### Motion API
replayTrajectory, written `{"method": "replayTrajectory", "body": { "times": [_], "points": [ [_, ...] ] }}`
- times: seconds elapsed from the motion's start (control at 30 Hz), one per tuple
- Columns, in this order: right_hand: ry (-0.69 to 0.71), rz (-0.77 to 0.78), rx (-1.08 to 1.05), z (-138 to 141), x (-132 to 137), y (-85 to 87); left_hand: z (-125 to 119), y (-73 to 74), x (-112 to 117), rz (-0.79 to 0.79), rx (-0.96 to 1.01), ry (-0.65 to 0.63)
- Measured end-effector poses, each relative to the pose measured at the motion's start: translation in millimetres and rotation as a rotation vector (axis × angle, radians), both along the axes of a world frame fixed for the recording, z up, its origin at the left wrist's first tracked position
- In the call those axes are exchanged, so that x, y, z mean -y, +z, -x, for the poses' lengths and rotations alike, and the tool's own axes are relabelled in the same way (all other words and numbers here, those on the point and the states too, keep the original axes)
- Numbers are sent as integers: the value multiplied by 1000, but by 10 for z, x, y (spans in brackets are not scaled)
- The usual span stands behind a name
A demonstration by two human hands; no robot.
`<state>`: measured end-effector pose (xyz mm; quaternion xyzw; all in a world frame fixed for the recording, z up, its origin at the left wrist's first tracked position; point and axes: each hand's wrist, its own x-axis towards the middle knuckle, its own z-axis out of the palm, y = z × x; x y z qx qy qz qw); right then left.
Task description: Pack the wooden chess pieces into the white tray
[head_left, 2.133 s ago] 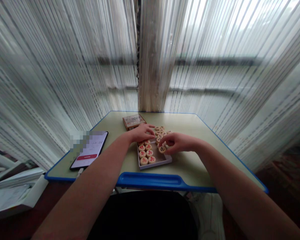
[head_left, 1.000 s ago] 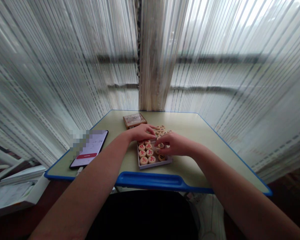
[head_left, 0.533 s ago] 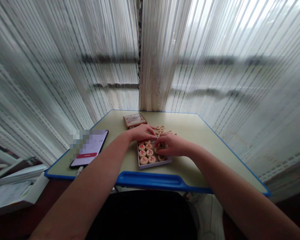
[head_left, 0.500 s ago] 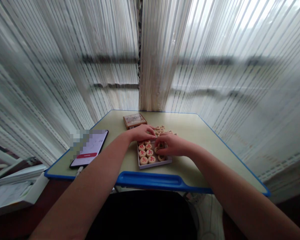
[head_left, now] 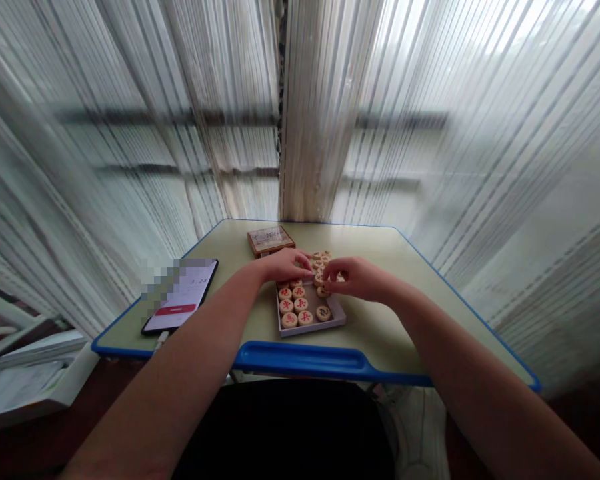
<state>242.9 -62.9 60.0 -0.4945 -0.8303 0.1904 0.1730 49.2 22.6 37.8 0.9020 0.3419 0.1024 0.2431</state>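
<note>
A shallow white tray (head_left: 314, 327) holds round wooden Chinese chess pieces; red-marked ones (head_left: 301, 305) stand in two columns on its left side. One dark-marked piece (head_left: 323, 313) lies in the near right part. My left hand (head_left: 287, 264) is at the tray's far edge, thumb and fingers curled about it; its grip is partly hidden. With fingertips pinched on a chess piece (head_left: 323, 292), my right hand (head_left: 353, 277) is over the tray's right side. Beyond the tray lie several loose pieces (head_left: 321, 256), partly covered by my hands.
A brown printed box (head_left: 271, 240) sits behind my left hand. On the left of the blue-edged table (head_left: 380, 247) lies a phone (head_left: 183, 300) with a cable plugged in. A blue pen groove (head_left: 303, 358) runs along the front edge. Striped curtains hang behind.
My right hand has moved up and slightly right, away from the tray's middle, uncovering the near dark-marked piece and bare tray floor. My left hand has stayed at the far edge.
</note>
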Motion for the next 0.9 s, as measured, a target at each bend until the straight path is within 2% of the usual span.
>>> {"method": "replayTrajectory", "body": {
  "times": [0.2,0.43,0.57,0.63,0.77,0.9],
  "points": [
    [-17,34,94,-16,-2,30,-4,44,36,3,-29,21],
    [-70,6,172,19,-8,6,-7,62,54,-9,-24,17],
    [-101,-37,149,-1,-17,7,8,47,37,-20,-23,9],
    [-60,-47,103,-24,-15,16,13,36,24,-30,-21,-5],
    [127,-14,70,-53,2,27,14,19,5,-37,-26,-16],
    [120,-2,122,-43,2,12,10,26,13,-40,-39,-17]
  ]
}}
